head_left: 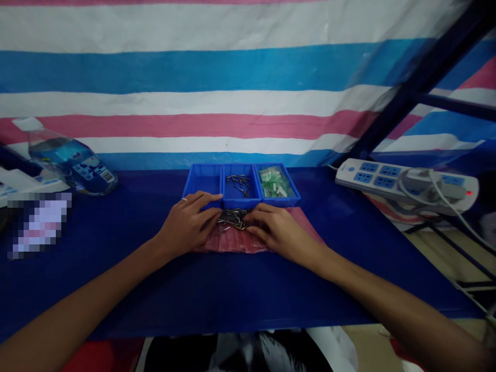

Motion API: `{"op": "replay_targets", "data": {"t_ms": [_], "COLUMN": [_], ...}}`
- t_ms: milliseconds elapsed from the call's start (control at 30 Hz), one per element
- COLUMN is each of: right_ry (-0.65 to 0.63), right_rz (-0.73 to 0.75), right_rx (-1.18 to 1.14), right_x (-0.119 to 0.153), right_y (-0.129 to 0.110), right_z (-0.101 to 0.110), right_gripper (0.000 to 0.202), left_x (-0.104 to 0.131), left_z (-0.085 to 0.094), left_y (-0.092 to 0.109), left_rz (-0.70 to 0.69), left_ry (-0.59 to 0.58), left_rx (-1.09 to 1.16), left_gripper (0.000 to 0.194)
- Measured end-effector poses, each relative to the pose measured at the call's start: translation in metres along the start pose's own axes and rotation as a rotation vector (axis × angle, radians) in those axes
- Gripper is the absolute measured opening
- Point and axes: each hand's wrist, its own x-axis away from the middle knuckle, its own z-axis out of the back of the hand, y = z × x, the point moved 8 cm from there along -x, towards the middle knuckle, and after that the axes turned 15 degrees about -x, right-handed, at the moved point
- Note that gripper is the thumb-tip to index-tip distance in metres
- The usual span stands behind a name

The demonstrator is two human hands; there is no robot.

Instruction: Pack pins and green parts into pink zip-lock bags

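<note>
A pile of small slender metal pins, dark and silvery with a few brassy ones, lies on a pink plastic sheet or bag. My left hand reaches in from the left with its fingers apart, the tips at the pile's left edge and one finger by the bin rim. From the right, my right hand has its fingers bent together at the pile's right edge; what they hold is hidden. Just behind stand a left blue bin, a middle blue bin with several pins and a right blue bin with small green-and-white packets.
A white power strip with plugged-in cords sits at the table's right edge. On the left, a plastic bottle leans beside white items. A striped sheet hangs behind the dark blue table; a dark metal frame slants at right.
</note>
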Motion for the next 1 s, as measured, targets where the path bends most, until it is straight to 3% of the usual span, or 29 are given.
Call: {"op": "replay_targets", "data": {"t_ms": [300,500,600,733,867,1000], "right_ry": [0.018,0.042,-0.023,0.003,0.057,0.091], "right_rz": [-0.004,-0.096,-0.223,-0.413,-0.407,-0.332], "right_rx": [0.077,-0.291,-0.561,-0.842,-0.884,-0.834], "right_x": [0.001,0.001,0.0,0.002,0.002,0.001], "right_y": [0.002,0.001,0.008,0.021,0.021,0.018], "right_z": [-0.006,0.006,0.001,-0.003,0.001,0.005], "right_gripper": [0.021,0.018,0.024,0.025,0.012,0.012], "left_x": [0.0,-0.001,-0.001,-0.002,-0.001,0.0], "left_z": [0.0,0.001,0.001,0.001,0.0,0.001], "left_y": [-0.001,0.0,0.0,-0.001,-0.001,0.0], "left_rz": [0.006,0.002,0.003,0.003,0.005,0.003], "left_ry": [-0.012,0.003,0.012,0.017,0.008,0.01], "left_rx": [0.004,-0.002,-0.006,-0.016,-0.008,-0.012], "left_gripper": [0.017,0.017,0.016,0.015,0.015,0.014]}}
